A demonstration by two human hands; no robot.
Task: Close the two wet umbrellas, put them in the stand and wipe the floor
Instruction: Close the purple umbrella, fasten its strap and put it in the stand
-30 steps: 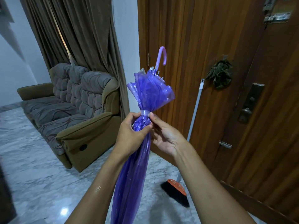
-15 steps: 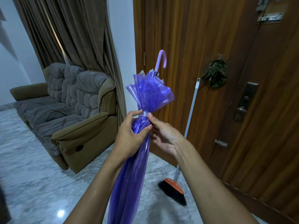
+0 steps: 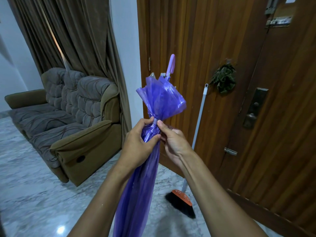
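From the head camera, the only view there is, the person stands by the wooden door (image 3: 222,48) and holds a purple umbrella (image 3: 160,100) upright in front of them. Its curved handle (image 3: 171,64) is at the top and its long folded body hangs down between the forearms and out of the bottom of the picture. The canopy is gathered in. A pale strap (image 3: 155,121) cinches it just above the hands, and the plastic above the strap flares out loosely.

The left hand (image 3: 138,144) is wrapped around the folded canopy just below the strap. The right hand (image 3: 174,142) has its fingertips pinched at the strap. I judge they are fastening or tightening it.

So the first umbrella looks closed and nearly tied, which puts the task at an early stage. I see no second umbrella and no stand in this view, so both are left to deal with. The marble floor (image 3: 34,194) shines, but I cannot tell whether it is wet. Wiping it appears not yet begun.

A broom (image 3: 183,201) leans against the door and a dark cloth (image 3: 224,79) hangs on it. A brown sofa (image 3: 68,117) stands to the left under the curtain (image 3: 77,31).
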